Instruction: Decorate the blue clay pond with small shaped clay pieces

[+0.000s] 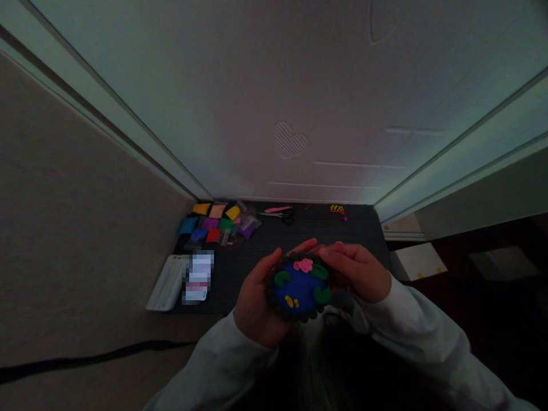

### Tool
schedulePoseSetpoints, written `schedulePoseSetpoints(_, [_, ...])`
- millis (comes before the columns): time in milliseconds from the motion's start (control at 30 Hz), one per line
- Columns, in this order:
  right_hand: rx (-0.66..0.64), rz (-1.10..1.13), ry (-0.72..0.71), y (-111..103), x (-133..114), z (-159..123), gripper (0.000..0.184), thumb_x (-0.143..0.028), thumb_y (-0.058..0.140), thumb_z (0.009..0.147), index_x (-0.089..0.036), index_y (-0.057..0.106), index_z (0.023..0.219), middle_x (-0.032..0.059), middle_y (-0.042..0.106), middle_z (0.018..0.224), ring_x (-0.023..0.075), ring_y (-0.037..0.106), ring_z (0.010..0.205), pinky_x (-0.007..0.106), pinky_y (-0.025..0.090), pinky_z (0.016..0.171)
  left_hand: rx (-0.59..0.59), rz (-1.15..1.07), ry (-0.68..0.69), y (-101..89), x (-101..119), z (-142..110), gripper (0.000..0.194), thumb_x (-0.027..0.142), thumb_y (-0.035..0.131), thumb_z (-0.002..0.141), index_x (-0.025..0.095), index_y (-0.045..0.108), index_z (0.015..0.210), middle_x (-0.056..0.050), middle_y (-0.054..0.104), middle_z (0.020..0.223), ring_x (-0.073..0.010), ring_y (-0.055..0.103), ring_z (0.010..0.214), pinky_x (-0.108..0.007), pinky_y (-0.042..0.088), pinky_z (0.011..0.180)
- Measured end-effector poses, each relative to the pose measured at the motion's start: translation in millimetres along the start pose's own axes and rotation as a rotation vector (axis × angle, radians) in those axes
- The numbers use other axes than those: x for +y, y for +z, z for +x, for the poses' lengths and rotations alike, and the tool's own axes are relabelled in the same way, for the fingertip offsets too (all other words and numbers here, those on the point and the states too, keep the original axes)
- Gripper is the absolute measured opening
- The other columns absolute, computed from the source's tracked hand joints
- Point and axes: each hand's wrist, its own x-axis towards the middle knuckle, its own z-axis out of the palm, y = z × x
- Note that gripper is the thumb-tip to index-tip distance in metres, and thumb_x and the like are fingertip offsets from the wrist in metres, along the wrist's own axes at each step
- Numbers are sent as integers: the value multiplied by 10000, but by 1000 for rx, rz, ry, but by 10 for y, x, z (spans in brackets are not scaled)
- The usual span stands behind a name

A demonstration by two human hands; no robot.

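A clay pond model (pixel 295 292) faces up, with a blue middle and a dark, beaded rim. On it sit green lily pads (pixel 322 294), a pink flower (pixel 306 265) and two small yellow shapes (pixel 289 301). My left hand (pixel 261 305) is closed around its left side and underside, thumb along the rim. At the upper right rim, my right hand (pixel 357 268) is closed, its thumb tip against the edge. A small pink bit (pixel 338 246) shows just above the right fingers; what it belongs to is unclear. The right fingertips are partly hidden.
On the dark table (pixel 244 274) lie bags of coloured clay (pixel 209 224), scissors (pixel 280 215), a pink tool (pixel 277 209) and small yellow-and-red pieces (pixel 337 209). A blurred-out phone-like object (pixel 199 277) and a white tray (pixel 166 282) sit left. A white wall panel stands behind.
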Motion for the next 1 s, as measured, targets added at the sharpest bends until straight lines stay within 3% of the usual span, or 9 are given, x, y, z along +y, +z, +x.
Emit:
schedulePoseSetpoints(200, [1, -58, -35, -3, -17, -7, 342, -441, 554, 704, -150, 495, 535, -70, 357, 467, 46, 339, 429, 216, 279, 433, 5, -10, 1, 8, -29, 4, 393, 307, 308, 847, 141, 529, 1126, -119, 580, 1114, -248, 525, 1030, -429, 366, 891])
schedulePoseSetpoints(400, [-17, -80, -56, -7, 7, 14, 277, -397, 553, 721, -129, 580, 655, -60, 408, 486, 33, 334, 417, 202, 242, 394, 28, -15, -22, 8, -44, 11, 389, 318, 331, 840, 142, 528, 1126, -118, 548, 1164, -259, 530, 1019, -443, 365, 890])
schedulePoseSetpoints(800, [13, -97, -70, -10, 17, 17, 245, -379, 575, 704, -144, 597, 637, -54, 441, 490, 48, 364, 440, 214, 263, 420, 48, -15, -30, -4, -51, 19, 397, 318, 342, 835, 153, 496, 1161, -109, 565, 1140, -253, 526, 1027, -432, 357, 895])
schedulePoseSetpoints(1000, [-53, 17, -56, -23, 13, -14, 343, -470, 497, 738, -148, 614, 740, -89, 304, 390, 44, 247, 368, 214, 185, 376, 10, -34, 18, -16, -23, 2, 411, 318, 324, 839, 117, 498, 1153, -114, 550, 1159, -259, 483, 1078, -424, 346, 914])
